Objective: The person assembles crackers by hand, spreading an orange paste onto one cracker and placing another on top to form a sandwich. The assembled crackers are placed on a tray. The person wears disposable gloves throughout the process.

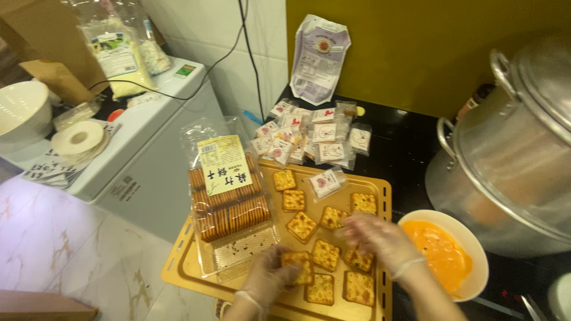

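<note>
1. Nearest the lens, the left hand (pixel 270 276) in a thin clear glove is curling its fingers round 1 square cracker (pixel 299 266), pinching it at the near edge of the yellow tray (pixel 189 261), seemingly lifting it clear of the rest.
2. The right hand (pixel 380 238), gloved too and blurring, is hovering over the tray's right side; whether its fingers are spread or pinching, I cannot tell.
3. Golden, pitted crackers (pixel 302 226) are lying flat in loose rows, apart from one another, probably so each stays reachable.
4. An opened clear packet of crackers (pixel 229 205) is sitting on the tray's left half, just beside them.
5. A white bowl of orange filling (pixel 443 252) is waiting just right of the tray.
6. Small sealed packets (pixel 309 137) are heaping behind; a big metal steamer pot (pixel 511 154) is looming at right.
</note>
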